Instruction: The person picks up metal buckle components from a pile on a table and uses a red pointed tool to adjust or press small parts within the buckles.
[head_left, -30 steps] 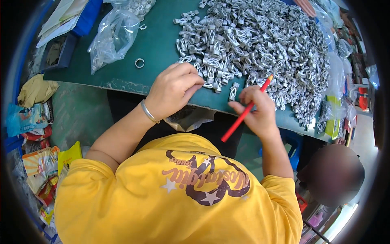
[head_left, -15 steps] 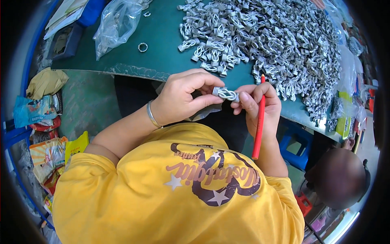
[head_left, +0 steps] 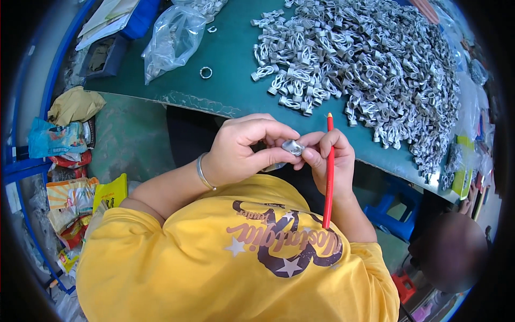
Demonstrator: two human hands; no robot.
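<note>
Hands on small shiny metal piece

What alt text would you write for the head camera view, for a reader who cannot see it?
Seen from above, a person's left hand and right hand pinch a small metal clip between them, the right hand also gripping a red pencil. Beyond lies a green table with a large pile of metal clips and a clear plastic bag.

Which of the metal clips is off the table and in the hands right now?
The single clip pinched between left hand and right hand; all others lie heaped on the green table.
</note>
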